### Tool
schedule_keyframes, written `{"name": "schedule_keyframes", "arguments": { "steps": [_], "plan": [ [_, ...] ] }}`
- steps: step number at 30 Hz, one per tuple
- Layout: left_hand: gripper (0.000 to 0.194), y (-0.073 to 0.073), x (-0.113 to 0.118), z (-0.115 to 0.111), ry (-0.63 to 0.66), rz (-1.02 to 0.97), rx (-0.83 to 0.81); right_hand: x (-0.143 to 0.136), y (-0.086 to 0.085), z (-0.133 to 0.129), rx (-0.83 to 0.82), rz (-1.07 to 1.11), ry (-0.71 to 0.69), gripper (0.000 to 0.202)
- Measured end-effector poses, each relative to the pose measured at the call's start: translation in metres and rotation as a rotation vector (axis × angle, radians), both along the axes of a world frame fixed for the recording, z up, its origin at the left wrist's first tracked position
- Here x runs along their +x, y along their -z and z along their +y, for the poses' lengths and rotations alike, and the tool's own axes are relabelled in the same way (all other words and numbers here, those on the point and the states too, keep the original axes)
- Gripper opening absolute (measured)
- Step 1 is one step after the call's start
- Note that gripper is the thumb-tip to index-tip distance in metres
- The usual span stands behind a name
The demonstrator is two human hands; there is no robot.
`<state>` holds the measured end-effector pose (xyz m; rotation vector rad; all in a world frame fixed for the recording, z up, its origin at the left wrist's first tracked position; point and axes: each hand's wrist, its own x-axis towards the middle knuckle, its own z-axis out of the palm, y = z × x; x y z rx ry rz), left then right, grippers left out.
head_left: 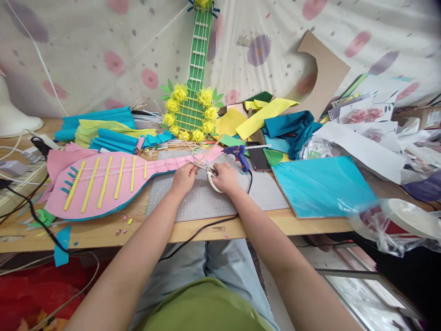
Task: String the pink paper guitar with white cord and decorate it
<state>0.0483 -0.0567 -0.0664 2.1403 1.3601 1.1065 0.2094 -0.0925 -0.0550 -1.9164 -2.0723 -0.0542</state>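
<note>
My right hand [225, 177] is closed round the white handles of a pair of scissors [213, 182], whose blades point up and left. Close by on the left, my left hand [183, 178] is pinched near the blades; what its fingers hold is too small to make out. Both hands are over a grey cutting mat [203, 202]. Just beyond them lies the neck of a pink lute-shaped paper craft [93, 179], with yellow bars and white strings across its body. A blue glue gun [240, 157] rests right of the scissors.
A green stringed craft with yellow paper flowers [191, 110] leans on the curtain. Blue rolled paper [113, 140] lies left, a phone [259, 156] and blue sheet [324, 184] right. The glue gun's black cord [203, 227] crosses the table edge. A tape roll [413, 218] sits far right.
</note>
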Motion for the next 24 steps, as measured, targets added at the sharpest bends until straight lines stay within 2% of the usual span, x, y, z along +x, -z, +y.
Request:
{"name": "schedule_keyframes", "arguments": {
  "steps": [3,8,13,15,17,19,20,22,24],
  "plan": [
    [0.020,0.005,-0.004,0.007,-0.023,-0.097,-0.055,0.012,-0.003,-0.001,-0.025,-0.005,-0.052,0.026],
    [0.018,0.008,-0.009,0.014,-0.051,-0.175,-0.124,0.039,-0.009,-0.007,-0.203,-0.119,0.013,0.041],
    [0.009,0.002,-0.004,0.006,-0.086,-0.018,-0.159,0.057,-0.027,-0.008,-0.404,-0.235,0.000,0.051],
    [0.005,-0.002,0.000,0.000,-0.113,0.094,-0.166,0.055,-0.039,-0.010,-0.422,-0.237,-0.020,0.054],
    [0.008,-0.006,0.004,-0.005,-0.142,0.217,-0.166,0.046,-0.051,-0.012,-0.295,-0.198,-0.049,0.045],
    [0.009,-0.010,0.009,-0.009,-0.166,0.326,-0.173,0.029,-0.060,-0.012,0.008,-0.137,-0.069,0.025],
    [0.009,-0.011,0.011,-0.011,-0.173,0.367,-0.177,0.019,-0.061,-0.010,0.124,-0.133,-0.135,0.024],
    [0.008,-0.011,0.014,-0.013,-0.183,0.422,-0.174,0.001,-0.059,-0.003,0.215,-0.179,-0.282,0.028],
    [0.008,-0.010,0.015,-0.013,-0.192,0.461,-0.149,-0.012,-0.049,0.006,0.172,-0.261,-0.341,0.031]
  ]
}}
